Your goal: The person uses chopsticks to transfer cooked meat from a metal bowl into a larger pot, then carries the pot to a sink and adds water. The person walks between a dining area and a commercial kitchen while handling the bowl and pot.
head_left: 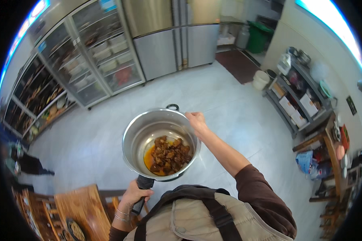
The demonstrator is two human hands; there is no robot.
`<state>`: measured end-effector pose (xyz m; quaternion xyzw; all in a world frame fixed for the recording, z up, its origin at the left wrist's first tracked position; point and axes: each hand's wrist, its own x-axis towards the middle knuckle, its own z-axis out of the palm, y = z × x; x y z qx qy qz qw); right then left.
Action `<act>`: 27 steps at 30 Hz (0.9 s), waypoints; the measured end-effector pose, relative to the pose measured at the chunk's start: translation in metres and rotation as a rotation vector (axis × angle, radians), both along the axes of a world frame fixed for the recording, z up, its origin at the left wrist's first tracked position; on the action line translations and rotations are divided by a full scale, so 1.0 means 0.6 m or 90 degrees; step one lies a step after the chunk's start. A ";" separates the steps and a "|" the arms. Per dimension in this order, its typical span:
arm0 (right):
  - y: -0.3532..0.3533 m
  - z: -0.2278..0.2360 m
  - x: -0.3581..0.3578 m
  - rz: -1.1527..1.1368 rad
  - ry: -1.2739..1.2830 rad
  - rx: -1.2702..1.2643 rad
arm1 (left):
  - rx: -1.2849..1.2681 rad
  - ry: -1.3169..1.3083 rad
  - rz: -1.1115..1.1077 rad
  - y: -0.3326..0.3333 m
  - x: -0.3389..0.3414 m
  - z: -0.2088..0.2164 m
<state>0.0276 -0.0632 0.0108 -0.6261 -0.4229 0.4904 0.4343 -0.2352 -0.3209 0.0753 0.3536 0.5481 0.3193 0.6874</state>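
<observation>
A large silver metal pot (134, 138) is held out in front of me, off the floor. Dark brown chunks of food (167, 154), likely meat, lie at its bottom in orange oily liquid (149, 158). My left hand (134, 195) is wrapped round the pot's long black handle (144, 184) on the near side. At the far right of the rim, my right hand (196, 120) is closed on the pot's edge; its fingertips are partly hidden. A small black loop handle (173, 107) shows on the far rim.
Glass-door fridges (102, 52) and steel cabinets (157, 52) line the far wall. To the right stand a grey shelf rack (297, 96), a white bucket (261, 79) and a wooden table (330, 152). Another wooden table (82, 207) is at lower left, and a person's dark shoe (34, 165) shows at left.
</observation>
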 end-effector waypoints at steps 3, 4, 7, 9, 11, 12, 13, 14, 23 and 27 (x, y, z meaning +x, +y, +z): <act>0.088 -0.014 0.102 -0.037 -0.008 -0.063 | -0.104 -0.011 -0.058 0.137 0.058 -0.009; 0.112 -0.015 0.127 -0.063 -0.019 -0.057 | -0.096 -0.009 -0.077 0.181 0.075 -0.011; 0.199 -0.009 0.201 -0.129 -0.020 -0.039 | -0.060 -0.015 -0.148 0.328 0.124 -0.025; 0.275 -0.005 0.258 -0.160 0.020 -0.026 | -0.045 0.013 -0.195 0.455 0.163 -0.028; 0.348 -0.024 0.316 -0.220 0.028 -0.034 | -0.016 0.016 -0.260 0.576 0.196 -0.024; 0.374 -0.027 0.345 -0.246 0.023 -0.041 | -0.007 0.016 -0.288 0.624 0.213 -0.023; 0.400 -0.031 0.373 -0.281 0.031 -0.044 | 0.003 0.016 -0.318 0.672 0.231 -0.022; 0.432 -0.024 0.404 -0.312 0.025 -0.024 | 0.017 0.018 -0.346 0.731 0.256 -0.013; 0.669 -0.013 0.699 -0.539 0.062 0.003 | -0.014 -0.025 -0.575 1.185 0.537 -0.009; 0.830 0.000 0.839 -0.531 0.068 -0.013 | -0.033 -0.032 -0.578 1.354 0.680 -0.026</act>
